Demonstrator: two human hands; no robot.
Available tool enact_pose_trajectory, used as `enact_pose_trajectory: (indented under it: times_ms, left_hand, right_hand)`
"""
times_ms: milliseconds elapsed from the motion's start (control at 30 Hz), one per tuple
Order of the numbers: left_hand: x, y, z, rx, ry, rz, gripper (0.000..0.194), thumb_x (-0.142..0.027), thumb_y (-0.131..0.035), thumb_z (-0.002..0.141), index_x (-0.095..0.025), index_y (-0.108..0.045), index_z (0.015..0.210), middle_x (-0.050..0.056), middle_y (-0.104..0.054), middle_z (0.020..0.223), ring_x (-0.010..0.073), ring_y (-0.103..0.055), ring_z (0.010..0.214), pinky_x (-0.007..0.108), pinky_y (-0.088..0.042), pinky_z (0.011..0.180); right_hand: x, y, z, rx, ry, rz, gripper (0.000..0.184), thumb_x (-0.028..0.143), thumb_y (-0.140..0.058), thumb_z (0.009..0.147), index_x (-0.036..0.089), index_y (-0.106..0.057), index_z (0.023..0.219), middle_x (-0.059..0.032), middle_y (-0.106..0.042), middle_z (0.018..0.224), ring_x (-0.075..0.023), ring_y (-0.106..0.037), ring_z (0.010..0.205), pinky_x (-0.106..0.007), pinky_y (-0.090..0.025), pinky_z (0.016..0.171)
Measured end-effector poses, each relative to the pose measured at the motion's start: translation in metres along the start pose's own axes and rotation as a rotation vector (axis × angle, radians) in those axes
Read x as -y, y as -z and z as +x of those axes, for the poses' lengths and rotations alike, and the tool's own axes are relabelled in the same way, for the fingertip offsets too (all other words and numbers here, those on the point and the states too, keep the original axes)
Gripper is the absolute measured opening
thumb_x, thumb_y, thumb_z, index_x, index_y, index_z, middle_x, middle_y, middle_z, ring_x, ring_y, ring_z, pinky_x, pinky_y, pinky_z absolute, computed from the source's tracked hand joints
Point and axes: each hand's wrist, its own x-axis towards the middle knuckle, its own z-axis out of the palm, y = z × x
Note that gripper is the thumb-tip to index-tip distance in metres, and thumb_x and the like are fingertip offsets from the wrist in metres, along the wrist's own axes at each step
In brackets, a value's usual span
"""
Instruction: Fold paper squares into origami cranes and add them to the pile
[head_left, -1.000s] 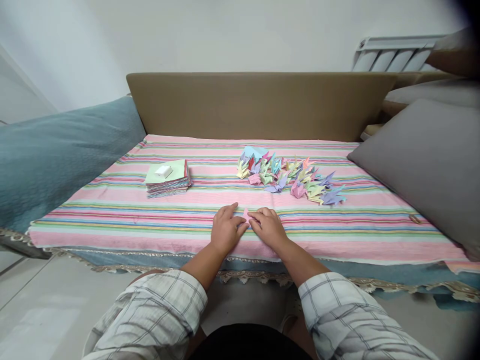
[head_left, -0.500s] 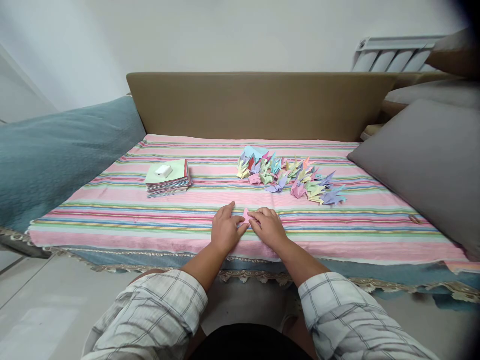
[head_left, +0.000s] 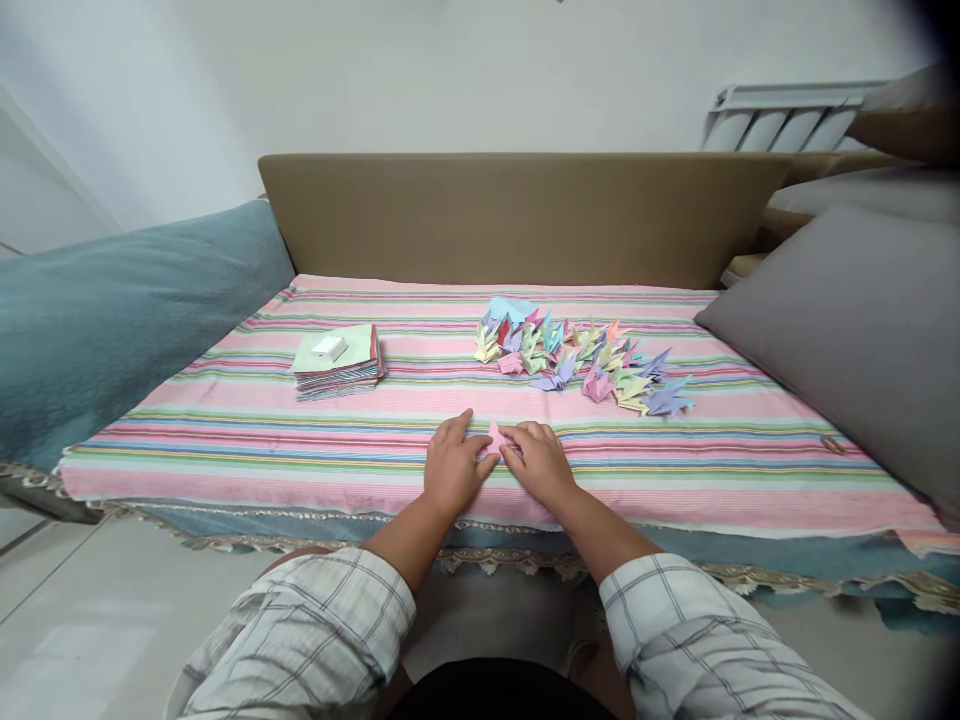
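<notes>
Between my two hands a small folded piece of pink paper [head_left: 494,437] lies on the striped cloth, its narrow tip pointing away from me. My left hand [head_left: 453,466] grips its left side with thumb and index finger, while the other fingers stretch forward over the cloth. From the right, my right hand [head_left: 538,464] pinches the paper, fingers curled. The fingertips hide the paper's sides and lower part. Beyond my right hand stand several folded paper cranes [head_left: 555,376] in many colours, grouped close together.
A stack of coloured paper sheets [head_left: 337,380] with a small white block [head_left: 330,348] on top sits to the left. The striped cloth [head_left: 225,470] covers the sofa seat. Grey cushions [head_left: 847,330] rise at the right, a blue armrest [head_left: 135,310] at the left, a brown backrest [head_left: 517,220] behind.
The view has tilted slightly, so everything sits a little lower. Both hands stay on the pink paper, with only slight finger movement. The cranes and the paper stack have not moved.
</notes>
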Motion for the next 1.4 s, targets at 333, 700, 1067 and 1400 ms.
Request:
enact_pose_trajectory:
  times_ms: [333, 700, 1067, 1400]
  left_hand:
    - [0.001, 0.004, 0.005, 0.133, 0.131, -0.041, 0.027, -0.037, -0.067, 0.074, -0.027, -0.070, 0.099, 0.009, -0.038, 0.142, 0.0318, -0.036, 0.127, 0.049, -0.034, 0.101]
    - [-0.003, 0.005, 0.006, 0.130, 0.177, -0.068, 0.040, -0.030, -0.073, 0.069, -0.020, -0.061, 0.107, 0.012, -0.041, 0.141, 0.0310, -0.036, 0.128, 0.047, -0.032, 0.102]
    - [-0.001, 0.006, 0.007, 0.122, 0.149, -0.093, 0.035, -0.034, -0.071, 0.070, -0.023, -0.065, 0.103, 0.011, -0.044, 0.138, 0.0324, -0.039, 0.124, 0.048, -0.031, 0.101]
    - [-0.004, 0.007, 0.007, 0.115, 0.212, -0.711, 0.029, -0.025, -0.066, 0.072, -0.021, -0.052, 0.097, 0.003, -0.067, 0.089, 0.0197, -0.063, 0.085, 0.033, -0.044, 0.079]
  right_hand:
    - [0.003, 0.002, -0.001, 0.058, 0.197, 0.062, 0.024, 0.016, -0.049, 0.087, 0.027, -0.066, 0.099, -0.0039, -0.061, 0.099, -0.0205, -0.048, 0.094, -0.033, -0.036, 0.081]
    - [0.011, 0.004, 0.001, 0.146, 0.166, -0.079, 0.032, 0.017, -0.049, 0.086, 0.034, -0.063, 0.109, -0.0027, -0.061, 0.102, -0.0221, -0.049, 0.095, -0.035, -0.036, 0.080]
    - [0.004, 0.000, -0.001, -0.033, -0.022, 0.057, 0.027, 0.025, -0.053, 0.080, 0.020, -0.066, 0.103, -0.0093, -0.060, 0.102, -0.0244, -0.050, 0.097, -0.040, -0.040, 0.089]
    - [0.008, 0.003, 0.001, 0.043, -0.105, 0.674, 0.018, 0.028, -0.055, 0.077, 0.021, -0.055, 0.093, -0.0023, -0.064, 0.085, -0.0172, -0.060, 0.079, -0.033, -0.048, 0.075]
